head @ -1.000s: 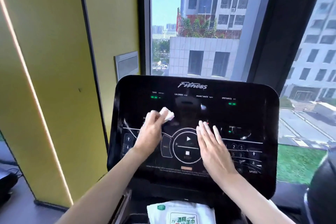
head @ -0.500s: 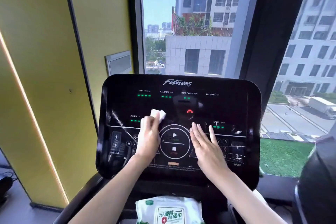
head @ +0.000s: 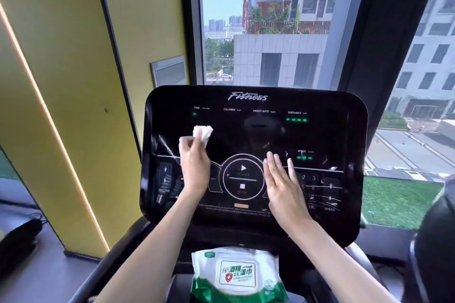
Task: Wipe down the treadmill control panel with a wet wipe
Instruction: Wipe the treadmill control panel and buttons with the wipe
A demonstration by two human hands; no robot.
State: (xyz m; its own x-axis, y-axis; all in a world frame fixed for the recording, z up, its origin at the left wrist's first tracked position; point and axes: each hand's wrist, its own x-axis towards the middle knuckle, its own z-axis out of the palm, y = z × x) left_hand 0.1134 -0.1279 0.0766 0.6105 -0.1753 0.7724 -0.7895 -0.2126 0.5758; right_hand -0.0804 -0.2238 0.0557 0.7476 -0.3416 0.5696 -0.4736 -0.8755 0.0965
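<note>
The glossy black treadmill control panel [head: 320,135] fills the middle of the view, with lit green readouts and a round play/stop control in its centre. My left hand [head: 194,167] is shut on a crumpled white wet wipe [head: 202,132], which presses against the panel's left half below the TIME readout. My right hand [head: 280,179] lies flat and open on the panel, just right of the round control, covering part of the number keys.
A green and white pack of wet wipes [head: 236,275] rests on the shelf below the panel. A yellow wall [head: 61,106] stands on the left and a large window [head: 270,32] behind. A dark rounded object [head: 435,241] sits at the right edge.
My left hand has slid the wipe leftward across the panel, from near the centre to below the TIME readout. My right hand has stayed flat in the same spot on the panel.
</note>
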